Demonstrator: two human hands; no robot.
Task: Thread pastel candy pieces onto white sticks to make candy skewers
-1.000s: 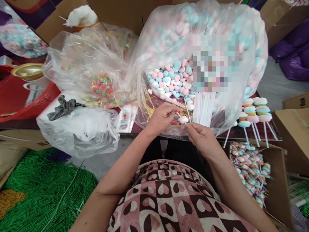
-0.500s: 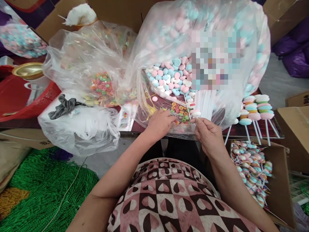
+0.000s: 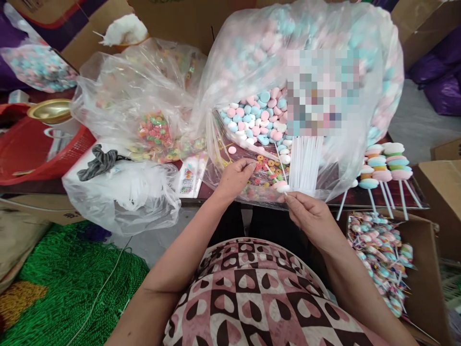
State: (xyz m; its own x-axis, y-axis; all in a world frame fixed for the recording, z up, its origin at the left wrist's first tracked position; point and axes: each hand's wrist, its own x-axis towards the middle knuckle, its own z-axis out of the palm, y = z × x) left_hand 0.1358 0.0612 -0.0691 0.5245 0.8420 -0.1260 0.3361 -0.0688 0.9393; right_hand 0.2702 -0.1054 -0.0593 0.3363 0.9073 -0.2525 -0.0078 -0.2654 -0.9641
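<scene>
My right hand [image 3: 306,209] pinches a thin lollipop stick low down, tilted up to the left. Threaded on the stick is a pale marshmallow [image 3: 281,186], with a small reddish-green piece just above it. Beside it my left hand [image 3: 236,177] is closed, thumb and fingertips together; whatever they grip is too small to make out. Loose gummy rings [image 3: 272,168] lie on clear plastic around the fingertips. Just right of them stands a bundle of white sticks [image 3: 306,163]. Behind, a big clear bag [image 3: 245,57] spills pink, blue and white marshmallows [image 3: 257,115].
Finished marshmallow skewers [image 3: 396,163] lie at the table's right edge, above a cardboard box [image 3: 421,269] of wrapped ones. To the left are a bag of gummy rings [image 3: 154,127], a bag of white wrappers [image 3: 133,192] and a red basket [image 3: 43,154]. Green cords [image 3: 90,278] cover the floor.
My left hand has risen from the gummy rings, its fingers now pinched together. The right hand has dropped slightly, and the stick leans more to the left.
</scene>
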